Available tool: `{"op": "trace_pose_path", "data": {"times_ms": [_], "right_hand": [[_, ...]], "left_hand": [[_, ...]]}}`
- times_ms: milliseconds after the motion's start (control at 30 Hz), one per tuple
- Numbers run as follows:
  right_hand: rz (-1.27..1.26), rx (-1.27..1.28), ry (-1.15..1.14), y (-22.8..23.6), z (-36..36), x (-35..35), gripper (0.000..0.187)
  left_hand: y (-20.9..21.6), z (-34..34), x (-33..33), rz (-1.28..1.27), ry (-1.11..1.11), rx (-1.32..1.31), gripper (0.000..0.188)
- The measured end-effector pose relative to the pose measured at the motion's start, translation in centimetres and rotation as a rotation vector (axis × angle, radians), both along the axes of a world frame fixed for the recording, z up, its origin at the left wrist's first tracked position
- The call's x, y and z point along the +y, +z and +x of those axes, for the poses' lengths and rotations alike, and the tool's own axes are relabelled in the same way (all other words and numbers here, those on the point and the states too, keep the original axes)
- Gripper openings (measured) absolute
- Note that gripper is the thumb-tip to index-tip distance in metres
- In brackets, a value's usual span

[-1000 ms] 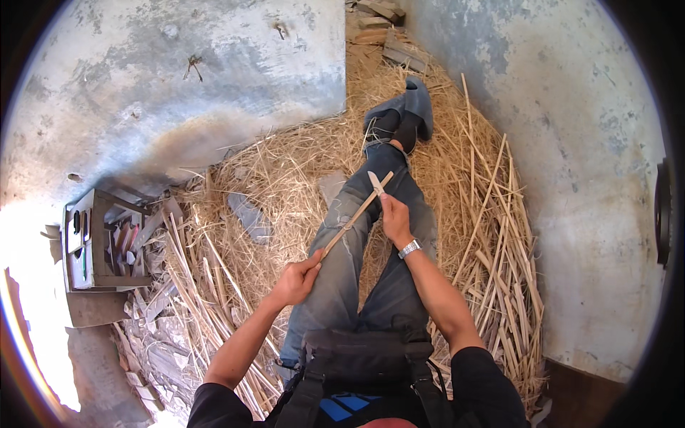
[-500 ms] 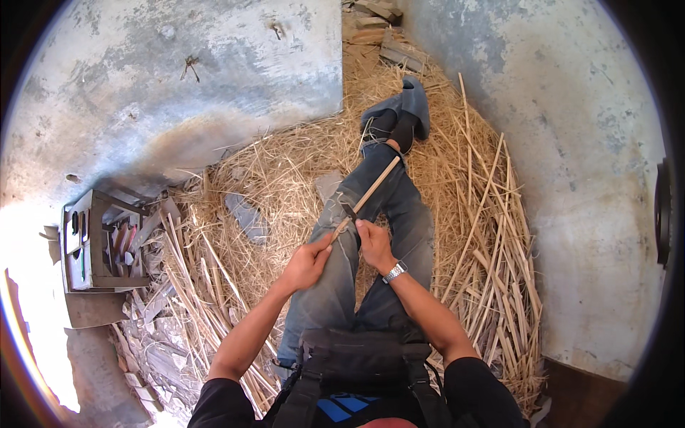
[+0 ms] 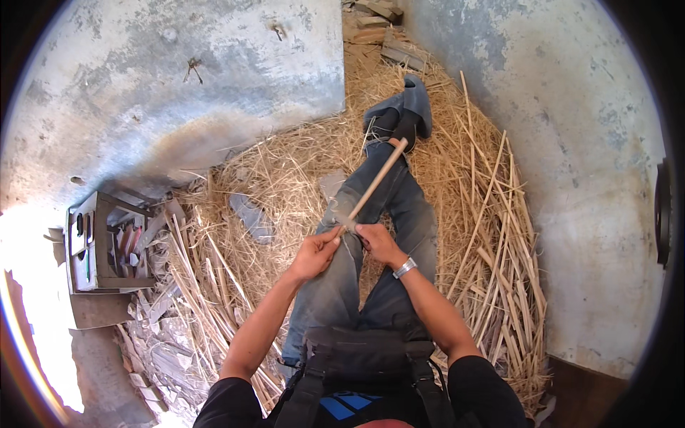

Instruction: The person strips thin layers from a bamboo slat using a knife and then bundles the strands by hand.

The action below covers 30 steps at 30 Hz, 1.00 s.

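The right hand is closed round one blurred, partly hidden knife; the left hand pinches one thin wooden stick, slanting away.

Strong daylight comes from my left, bleaching that edge to white, with a rainbow flare at the lower-left rim. Beside my right hand, the knife blade is smeared by motion. The straw looks softly lit; black fisheye corners frame everything.

Pale stick slanted; blurred knife at near end.
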State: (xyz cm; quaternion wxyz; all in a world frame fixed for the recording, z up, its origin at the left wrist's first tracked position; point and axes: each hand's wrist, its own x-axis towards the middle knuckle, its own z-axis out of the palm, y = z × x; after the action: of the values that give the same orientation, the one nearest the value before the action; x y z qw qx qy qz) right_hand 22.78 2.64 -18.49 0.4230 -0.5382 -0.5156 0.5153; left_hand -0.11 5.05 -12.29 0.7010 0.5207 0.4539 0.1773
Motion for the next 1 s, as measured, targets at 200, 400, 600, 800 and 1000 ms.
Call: {"op": "trace_pose_path", "data": {"times_ms": [200,400,600,800,1000], "right_hand": [[-0.355,0.468,0.089,0.0,3.2,0.4,0.05],[0.148,-0.219,-0.043,7.2,-1.1,0.5,0.039],[0.276,-0.329,-0.033,6.5,-1.3,0.7,0.027],[0.236,-0.305,0.078,6.5,-0.1,0.5,0.019],[0.117,-0.185,0.311,7.1,0.4,0.2,0.019]], "left_hand": [[-3.0,0.0,-0.4,0.04,0.089,-0.055,0.04],[-1.5,1.2,-2.0,0.848,0.129,0.234,0.04],[0.1,1.5,-2.6,0.674,0.111,0.345,0.039],[-0.3,1.4,-2.1,0.647,0.058,0.343,0.038],[-2.9,0.8,-0.8,0.45,0.01,0.352,0.038]]}}
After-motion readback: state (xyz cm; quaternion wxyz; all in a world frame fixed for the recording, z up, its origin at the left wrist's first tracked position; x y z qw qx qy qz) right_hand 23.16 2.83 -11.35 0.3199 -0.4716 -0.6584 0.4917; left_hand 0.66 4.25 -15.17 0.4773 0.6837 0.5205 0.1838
